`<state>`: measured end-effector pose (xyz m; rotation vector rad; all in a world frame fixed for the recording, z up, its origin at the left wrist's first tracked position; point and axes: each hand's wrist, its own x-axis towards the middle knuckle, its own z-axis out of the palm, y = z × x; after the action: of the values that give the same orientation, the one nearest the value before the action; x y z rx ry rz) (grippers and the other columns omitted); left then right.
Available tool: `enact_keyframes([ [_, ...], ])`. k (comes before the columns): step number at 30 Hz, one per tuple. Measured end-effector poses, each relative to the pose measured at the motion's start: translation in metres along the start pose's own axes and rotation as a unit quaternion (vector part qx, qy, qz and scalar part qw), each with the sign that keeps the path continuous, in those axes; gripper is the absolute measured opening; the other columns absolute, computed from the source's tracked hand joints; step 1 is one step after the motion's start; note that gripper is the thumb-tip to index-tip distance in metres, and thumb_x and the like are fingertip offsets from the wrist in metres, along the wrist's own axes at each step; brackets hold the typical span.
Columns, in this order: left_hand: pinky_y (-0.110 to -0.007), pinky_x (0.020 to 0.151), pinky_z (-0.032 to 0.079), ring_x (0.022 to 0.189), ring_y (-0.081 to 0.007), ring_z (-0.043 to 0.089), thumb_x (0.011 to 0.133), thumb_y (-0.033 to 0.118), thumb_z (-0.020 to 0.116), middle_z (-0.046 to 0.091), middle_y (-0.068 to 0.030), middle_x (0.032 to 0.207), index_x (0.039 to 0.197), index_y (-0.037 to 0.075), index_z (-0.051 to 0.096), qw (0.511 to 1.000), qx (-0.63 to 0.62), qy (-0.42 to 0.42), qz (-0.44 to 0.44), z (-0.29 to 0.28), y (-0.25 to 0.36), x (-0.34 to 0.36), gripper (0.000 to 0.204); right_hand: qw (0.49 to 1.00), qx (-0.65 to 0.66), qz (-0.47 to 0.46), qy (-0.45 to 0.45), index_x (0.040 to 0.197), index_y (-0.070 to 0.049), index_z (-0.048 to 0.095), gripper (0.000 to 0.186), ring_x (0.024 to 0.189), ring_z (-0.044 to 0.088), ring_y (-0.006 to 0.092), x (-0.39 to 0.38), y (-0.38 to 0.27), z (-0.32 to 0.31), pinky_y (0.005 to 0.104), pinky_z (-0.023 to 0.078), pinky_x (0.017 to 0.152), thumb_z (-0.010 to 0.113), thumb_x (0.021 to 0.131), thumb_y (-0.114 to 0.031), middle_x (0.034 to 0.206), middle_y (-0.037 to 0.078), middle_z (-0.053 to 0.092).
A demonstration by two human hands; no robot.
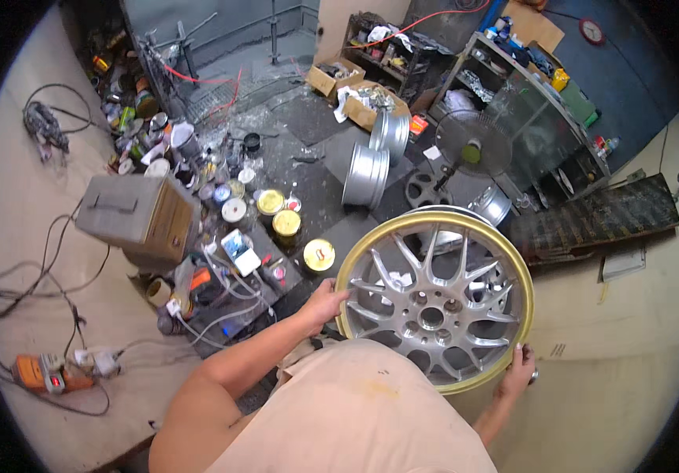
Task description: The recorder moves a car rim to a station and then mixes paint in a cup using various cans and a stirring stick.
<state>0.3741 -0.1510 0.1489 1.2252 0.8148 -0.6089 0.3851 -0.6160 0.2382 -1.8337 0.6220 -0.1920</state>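
A silver multi-spoke car wheel rim (402, 325) with a gold-yellow outer lip is held up in front of my body, its spoked face toward me. My left hand (327, 304) grips the lip at its left edge, thumb on the near side. On the lower right edge, my right hand (520, 369) is closed round the lip, fingers partly hidden. A small dark round thing shows beside my right hand; I cannot make out what it is. Through the gaps between the spokes, parts of other silver wheels show behind.
Silver wheels (367, 175) stand on the floor ahead, near a standing fan (473, 146) and a metal cabinet (524, 114). At left are a cardboard box (138, 213), several paint cans (286, 224), a phone (238, 251), loose cables and an orange device (52, 374). A dark board (599, 217) lies right.
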Motion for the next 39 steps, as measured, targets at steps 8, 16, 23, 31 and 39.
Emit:
enact_keyframes([
  [8, -0.043, 0.099, 0.046, 0.123, -0.021, 0.055, 0.1, 0.027, 0.062, 0.059, -0.0076, 0.135, 0.149, 0.007, 0.041, 0.998, -0.019, 0.015, 0.056, -0.004, 0.006, 0.003, 0.057, 0.998, 0.032, -0.021, -0.048, 0.118, 0.001, 0.062, 0.023, 0.097, 0.062, 0.0147, -0.003, -0.022, 0.01, 0.0293, 0.05, 0.087, 0.063, 0.102, -0.016, 0.109, 0.005, 0.066],
  [16, -0.032, 0.079, 0.051, 0.099, -0.0164, 0.06, 0.096, 0.024, 0.064, 0.064, -0.009, 0.12, 0.147, 0.0, 0.043, 0.997, -0.016, 0.026, 0.065, -0.003, -0.011, -0.001, 0.059, 0.996, -0.046, 0.027, -0.075, 0.126, 0.007, 0.062, 0.034, 0.1, 0.062, 0.0146, 0.016, -0.016, 0.009, 0.0289, 0.048, 0.092, 0.066, 0.101, -0.016, 0.114, 0.009, 0.067],
  [23, -0.039, 0.093, 0.051, 0.116, -0.0196, 0.06, 0.1, 0.026, 0.061, 0.062, -0.0091, 0.131, 0.147, 0.004, 0.044, 0.996, -0.073, 0.03, 0.031, -0.013, -0.022, -0.018, 0.054, 0.992, -0.086, -0.023, -0.095, 0.125, 0.007, 0.063, 0.033, 0.097, 0.062, 0.0131, 0.024, -0.025, 0.041, 0.0281, 0.048, 0.09, 0.064, 0.102, -0.016, 0.111, 0.008, 0.069],
  [31, -0.046, 0.099, 0.046, 0.125, -0.0207, 0.054, 0.1, 0.027, 0.06, 0.06, -0.0087, 0.136, 0.145, 0.006, 0.047, 0.987, -0.134, 0.088, 0.0, -0.011, -0.076, -0.043, 0.051, 0.984, -0.105, -0.021, -0.145, 0.12, 0.005, 0.063, 0.032, 0.092, 0.061, 0.0129, 0.032, -0.039, 0.043, 0.0283, 0.049, 0.086, 0.07, 0.098, -0.017, 0.103, 0.007, 0.067],
  [39, -0.04, 0.092, 0.053, 0.113, -0.0231, 0.063, 0.1, 0.024, 0.058, 0.059, -0.0121, 0.134, 0.145, 0.003, 0.045, 0.992, -0.098, 0.08, 0.014, -0.03, -0.046, -0.012, 0.051, 0.968, -0.158, -0.1, -0.166, 0.118, 0.005, 0.06, 0.032, 0.086, 0.055, 0.0111, 0.037, -0.088, 0.077, 0.0266, 0.046, 0.079, 0.07, 0.096, -0.016, 0.096, 0.004, 0.062],
])
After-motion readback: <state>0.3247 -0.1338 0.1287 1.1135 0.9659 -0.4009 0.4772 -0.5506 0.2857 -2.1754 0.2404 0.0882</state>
